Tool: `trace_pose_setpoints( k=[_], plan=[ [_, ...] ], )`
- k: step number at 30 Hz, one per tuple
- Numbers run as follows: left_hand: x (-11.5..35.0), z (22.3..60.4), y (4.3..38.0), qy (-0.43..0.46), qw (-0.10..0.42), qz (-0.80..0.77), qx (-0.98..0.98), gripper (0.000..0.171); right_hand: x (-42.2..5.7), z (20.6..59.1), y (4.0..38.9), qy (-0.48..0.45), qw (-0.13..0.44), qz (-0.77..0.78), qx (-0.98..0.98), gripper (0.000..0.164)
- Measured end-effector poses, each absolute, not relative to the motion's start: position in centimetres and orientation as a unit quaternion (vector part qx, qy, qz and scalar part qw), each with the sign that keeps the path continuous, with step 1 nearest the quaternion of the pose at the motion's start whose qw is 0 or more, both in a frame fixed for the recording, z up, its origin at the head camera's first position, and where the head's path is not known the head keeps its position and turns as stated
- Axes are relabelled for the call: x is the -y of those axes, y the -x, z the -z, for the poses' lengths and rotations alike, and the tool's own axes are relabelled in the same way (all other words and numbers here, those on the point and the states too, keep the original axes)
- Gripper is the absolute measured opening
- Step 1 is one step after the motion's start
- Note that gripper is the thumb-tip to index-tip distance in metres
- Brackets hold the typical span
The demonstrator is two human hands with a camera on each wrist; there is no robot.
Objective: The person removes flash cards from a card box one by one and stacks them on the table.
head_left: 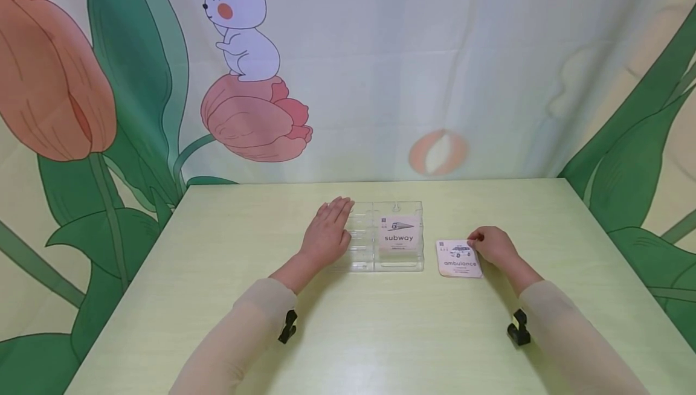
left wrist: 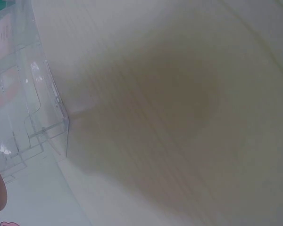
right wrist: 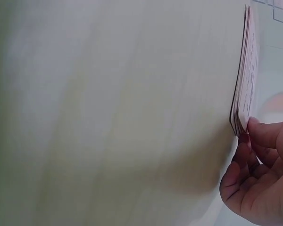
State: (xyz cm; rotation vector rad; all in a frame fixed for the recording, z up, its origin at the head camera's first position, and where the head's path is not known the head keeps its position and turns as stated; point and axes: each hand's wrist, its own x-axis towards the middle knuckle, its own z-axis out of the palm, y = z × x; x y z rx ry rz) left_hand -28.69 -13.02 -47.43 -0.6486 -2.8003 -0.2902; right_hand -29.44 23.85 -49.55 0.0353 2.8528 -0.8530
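Note:
A clear plastic card tray (head_left: 363, 256) with two sections lies on the table, and a card printed "subway" (head_left: 399, 249) sits in its right section. Over the left section rests my left hand (head_left: 325, 235), fingers straight and together. To the right of the tray is a card printed "ambulance" (head_left: 458, 268). My right hand (head_left: 496, 247) pinches its upper right corner between thumb and fingertips. The right wrist view shows the card as the top of a thin stack of cards (right wrist: 244, 80). In the left wrist view only the tray's edge (left wrist: 61, 115) and part of the left hand appear.
The pale wooden table (head_left: 380, 328) ends at a printed curtain (head_left: 370, 81) with tulips and a rabbit. A black wrist mount (head_left: 288, 327) is on the left sleeve, and another black mount (head_left: 519, 327) is on the right.

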Motion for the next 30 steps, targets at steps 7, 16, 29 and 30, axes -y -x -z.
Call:
trace_pose_setpoints(
  k=[7,16,29,30],
  plan=[
    [13.0,47.5,28.8,0.226,0.13,0.101,0.96,0.06,-23.8,49.6,29.5,-0.021,0.088,0.291,-0.952,0.021],
    [13.0,47.6,28.8,0.224,0.125,0.102,0.961,0.06,-23.7,49.1,29.3,-0.026,0.089,0.288,-0.953,0.02],
    [13.0,47.6,28.8,0.221,0.12,0.104,0.962,0.059,-24.3,47.9,29.0,-0.038,0.093,0.319,-0.942,0.032],
    [13.0,47.5,28.8,0.221,0.119,0.104,0.962,0.059,-24.4,47.8,28.9,-0.034,0.089,0.321,-0.942,0.033]
  ],
)
